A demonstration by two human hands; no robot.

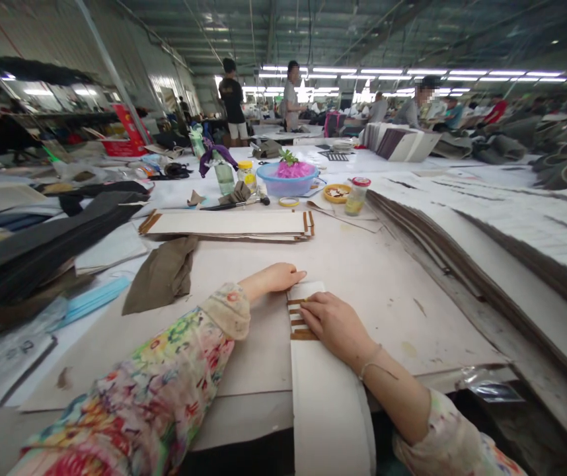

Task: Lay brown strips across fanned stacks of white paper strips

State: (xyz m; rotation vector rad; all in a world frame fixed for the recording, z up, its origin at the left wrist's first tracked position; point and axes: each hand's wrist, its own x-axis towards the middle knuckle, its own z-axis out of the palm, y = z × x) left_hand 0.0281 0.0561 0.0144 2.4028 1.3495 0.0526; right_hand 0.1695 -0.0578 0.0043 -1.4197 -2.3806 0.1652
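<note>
Ahead, past strip (329, 396): blue basin (281, 185) holding pink bundle (296, 170).

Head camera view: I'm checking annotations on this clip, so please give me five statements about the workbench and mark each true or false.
1. The bare right hand touches the long white strip material with brown bands. True.
2. The round light-blue plastic basin stands left of the tall, clear, greenish bottle. False: the basin stands right of the bottle.
3. The clear, red-lidded jar lies on its side. False: the jar stands upright.
4. The crumpled brown cloth lies to the left of the bare left hand. True.
5. A stack of long white strips with brown ends lies beyond both hands. True.
</note>
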